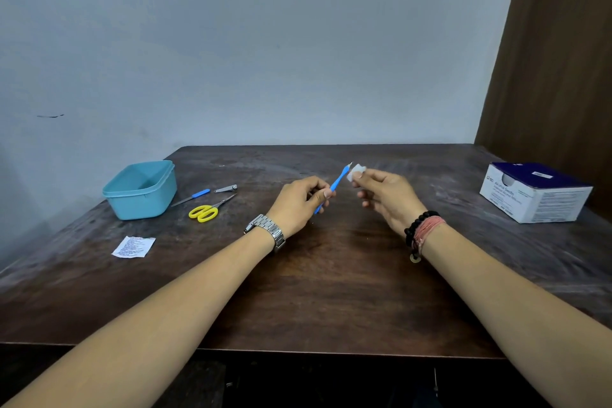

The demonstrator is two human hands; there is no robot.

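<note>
Left hand [299, 200] pinching a thin blue tool [334, 184] above the table [331, 291], right hand [385, 194] pinching a small white pad [356, 171] just beside the tool's metal tip.

Dim, even indoor light; soft faint shadows under forearms on desk [331, 291]. Mild glare on far desk surface. Wide-angle bending at edges. Slight overall softness.

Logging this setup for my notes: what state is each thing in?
blue-handled tool: held in the left hand, tip up
white pad: pinched by the right hand
blue tub: upright, no lid
yellow scissors: closed, lying flat
nail clipper: closed
swab box: opened on top
sachet: lying flat
</note>
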